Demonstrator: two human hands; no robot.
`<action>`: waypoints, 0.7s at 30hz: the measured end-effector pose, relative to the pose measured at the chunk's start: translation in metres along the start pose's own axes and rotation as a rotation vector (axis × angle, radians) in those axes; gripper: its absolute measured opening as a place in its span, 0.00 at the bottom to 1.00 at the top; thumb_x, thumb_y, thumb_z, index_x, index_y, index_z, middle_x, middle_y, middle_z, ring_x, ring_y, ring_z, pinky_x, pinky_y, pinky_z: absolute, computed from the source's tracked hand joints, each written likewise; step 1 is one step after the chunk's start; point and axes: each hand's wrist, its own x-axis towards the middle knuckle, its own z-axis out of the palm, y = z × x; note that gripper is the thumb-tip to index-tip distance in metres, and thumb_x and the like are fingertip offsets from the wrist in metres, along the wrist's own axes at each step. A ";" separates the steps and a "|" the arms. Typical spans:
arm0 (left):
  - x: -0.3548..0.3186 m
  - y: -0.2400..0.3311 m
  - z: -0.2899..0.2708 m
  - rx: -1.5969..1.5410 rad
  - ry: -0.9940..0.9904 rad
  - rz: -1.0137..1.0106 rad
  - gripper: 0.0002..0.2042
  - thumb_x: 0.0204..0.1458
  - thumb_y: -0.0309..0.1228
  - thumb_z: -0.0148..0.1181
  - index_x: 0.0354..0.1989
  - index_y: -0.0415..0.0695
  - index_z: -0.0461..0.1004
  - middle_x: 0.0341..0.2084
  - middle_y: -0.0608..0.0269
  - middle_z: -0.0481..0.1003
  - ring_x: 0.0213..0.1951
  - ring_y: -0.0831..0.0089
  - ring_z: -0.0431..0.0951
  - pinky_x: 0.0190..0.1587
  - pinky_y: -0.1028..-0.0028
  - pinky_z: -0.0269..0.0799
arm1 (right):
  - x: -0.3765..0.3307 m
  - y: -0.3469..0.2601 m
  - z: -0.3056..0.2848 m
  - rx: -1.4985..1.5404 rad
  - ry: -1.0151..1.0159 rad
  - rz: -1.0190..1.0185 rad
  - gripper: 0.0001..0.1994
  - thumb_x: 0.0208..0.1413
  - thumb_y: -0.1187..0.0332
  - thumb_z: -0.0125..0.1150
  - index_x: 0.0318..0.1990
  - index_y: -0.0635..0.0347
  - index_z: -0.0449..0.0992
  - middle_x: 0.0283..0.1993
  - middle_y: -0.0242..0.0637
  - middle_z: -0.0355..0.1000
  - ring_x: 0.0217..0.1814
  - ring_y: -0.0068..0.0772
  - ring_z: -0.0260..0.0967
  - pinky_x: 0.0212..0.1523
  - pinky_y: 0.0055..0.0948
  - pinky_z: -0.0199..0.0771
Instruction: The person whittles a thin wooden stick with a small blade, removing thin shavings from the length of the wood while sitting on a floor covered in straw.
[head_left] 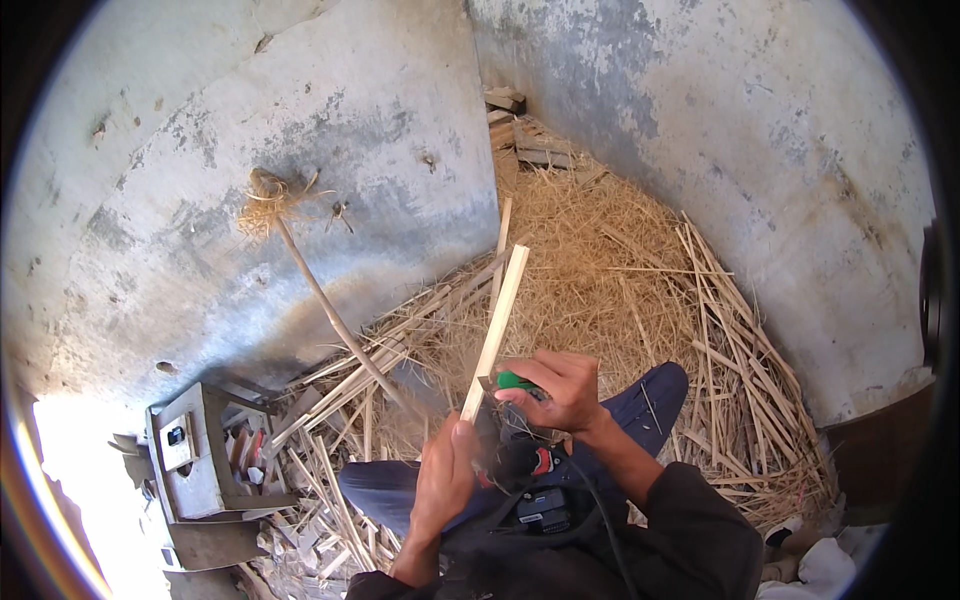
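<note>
Left hand (445, 480): closed around the lower end of a pale wooden strip (496, 325), thumb pressed against its side.
Right hand (560, 390): wrapped around a green-handled tool (515, 381), fingers curled shut on the grip; the tool touches the strip just above the left hand.
Wooden strip: long, flat and light-coloured, held tilted, its free end pointing up and away from the person over the straw.
Device on lap: a dark boxy unit (541, 508) with a red spot lies just below the hands, with a black cord (600, 520) running down past the right forearm; what it is cannot be told.
Legs: dark blue trousers (650, 400), knees spread to either side of the hands.
Floor covering: loose yellow straw (600, 260) with many thin split strips (730, 320) scattered around its edges.
Leaning stick: a thin bent stick (325, 300) topped with a bundle of fibres rests against the left wall.
Metal box: a grey box (190, 450) with a small rectangular plate on its upper face stands at lower left, among wood scraps.
Walls: grey, stained plaster (300, 120) meeting in a corner at the far end, where several blocks (520, 125) are stacked.
</note>
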 end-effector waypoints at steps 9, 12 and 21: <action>-0.011 -0.007 -0.001 0.005 -0.039 -0.040 0.17 0.76 0.36 0.39 0.40 0.37 0.71 0.21 0.49 0.74 0.24 0.46 0.77 0.31 0.55 0.70 | 0.006 0.020 -0.002 0.010 0.095 0.061 0.18 0.60 0.51 0.73 0.38 0.58 0.87 0.26 0.35 0.77 0.22 0.33 0.75 0.23 0.31 0.71; -0.018 -0.007 0.004 -0.040 -0.019 -0.045 0.22 0.78 0.39 0.37 0.32 0.38 0.68 0.18 0.60 0.65 0.22 0.67 0.63 0.30 0.63 0.62 | 0.017 0.034 -0.007 0.021 0.188 0.171 0.17 0.63 0.51 0.71 0.42 0.57 0.88 0.29 0.36 0.82 0.22 0.32 0.77 0.23 0.34 0.73; -0.038 -0.016 -0.002 -0.006 -0.152 -0.089 0.21 0.77 0.38 0.41 0.34 0.37 0.70 0.19 0.59 0.69 0.24 0.68 0.68 0.32 0.66 0.66 | 0.025 0.097 -0.049 -0.045 0.407 0.541 0.20 0.70 0.51 0.62 0.44 0.61 0.87 0.22 0.27 0.73 0.21 0.19 0.64 0.23 0.24 0.57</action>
